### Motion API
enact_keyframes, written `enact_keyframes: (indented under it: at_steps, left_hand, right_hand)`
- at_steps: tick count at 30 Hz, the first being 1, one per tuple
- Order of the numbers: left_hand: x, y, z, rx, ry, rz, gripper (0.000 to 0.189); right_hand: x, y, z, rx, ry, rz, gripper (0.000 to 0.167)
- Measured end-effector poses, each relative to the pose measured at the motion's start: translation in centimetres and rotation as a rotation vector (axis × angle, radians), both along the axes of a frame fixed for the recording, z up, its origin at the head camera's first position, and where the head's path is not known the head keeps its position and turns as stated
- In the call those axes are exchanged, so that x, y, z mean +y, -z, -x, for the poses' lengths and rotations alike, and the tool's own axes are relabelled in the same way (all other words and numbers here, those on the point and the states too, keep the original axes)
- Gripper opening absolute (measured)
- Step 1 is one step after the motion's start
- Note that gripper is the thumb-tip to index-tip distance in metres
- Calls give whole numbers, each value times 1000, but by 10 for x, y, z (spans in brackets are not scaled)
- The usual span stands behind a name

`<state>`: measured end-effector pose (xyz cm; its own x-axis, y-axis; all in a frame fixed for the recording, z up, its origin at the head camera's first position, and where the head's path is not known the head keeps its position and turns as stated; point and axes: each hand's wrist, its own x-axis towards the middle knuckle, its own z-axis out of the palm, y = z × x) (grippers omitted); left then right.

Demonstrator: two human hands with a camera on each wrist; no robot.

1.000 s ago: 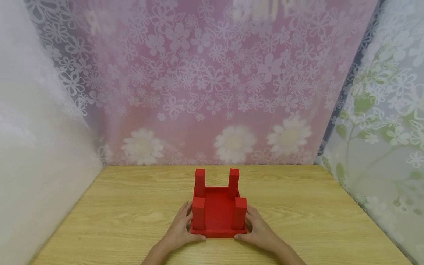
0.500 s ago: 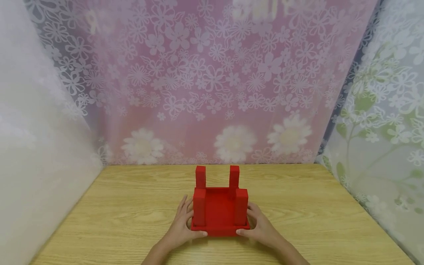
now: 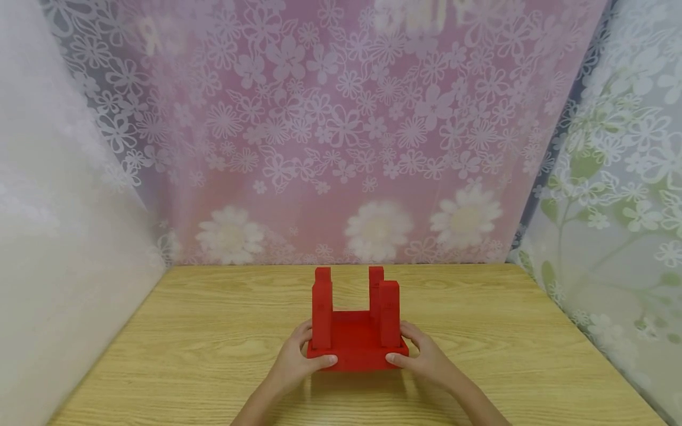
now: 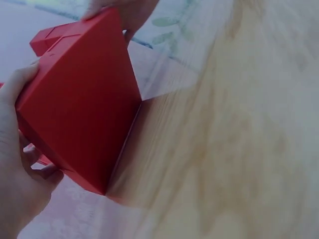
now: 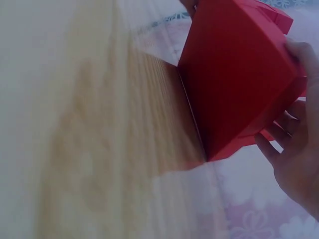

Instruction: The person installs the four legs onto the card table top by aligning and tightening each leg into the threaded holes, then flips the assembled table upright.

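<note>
A small red stool or toy table [image 3: 354,331], legs up, is tilted with its near edge off the tabletop [image 3: 202,355] and its far edge touching it. Several square legs rise from its rimmed inner face. My left hand [image 3: 296,355] grips the near left corner, thumb over the front rim and fingers along the side. At the near right corner my right hand [image 3: 428,358] holds it the same way. Both wrist views show the flat outer face [image 4: 84,104] facing down toward the wood. Some fingertips are hidden behind the sides in the head view.
A pink flowered curtain [image 3: 341,148] hangs behind the table's back edge. Pale sheeting [image 3: 69,207] closes the left side, and a flowered white sheet [image 3: 623,207] the right. Wood-grain tabletop lies around the red piece.
Both hands have raised the near edge of the red piece from the tabletop, tipping it away from me. Its near legs now stand higher in view, and a shadow shows beneath it.
</note>
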<state>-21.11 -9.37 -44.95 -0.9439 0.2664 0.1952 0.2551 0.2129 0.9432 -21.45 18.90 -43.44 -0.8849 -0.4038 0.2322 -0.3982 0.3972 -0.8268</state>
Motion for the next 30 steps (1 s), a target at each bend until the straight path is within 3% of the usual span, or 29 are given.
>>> enact_keyframes:
  at_steps: [4,8,15,19,22,25,28,30]
  left_hand:
    - [0,-13,1,-58,-23,41,55]
    - [0,-25,2,-87,-34,73,65]
    - [0,-39,8,-135,-18,81,78]
    - [0,-43,7,-141,-31,100,83]
    - [-1,-42,8,-87,-9,95,71]
    - [-9,-33,11,-30,75,68,61]
    - [-17,-20,15,4,155,53,69]
    - [-20,-11,19,24,168,17,74]
  right_hand:
    - [6,-4,1,-4,-52,8,60]
    - [8,-1,8,45,-88,9,62]
    - [7,16,29,265,-69,64,40]
    - [7,23,35,321,-50,116,38]
    - [7,25,37,291,-40,160,37]
    - [6,25,39,229,-16,179,37]
    - [5,23,38,148,16,200,36]
    - [4,22,38,108,38,213,35]
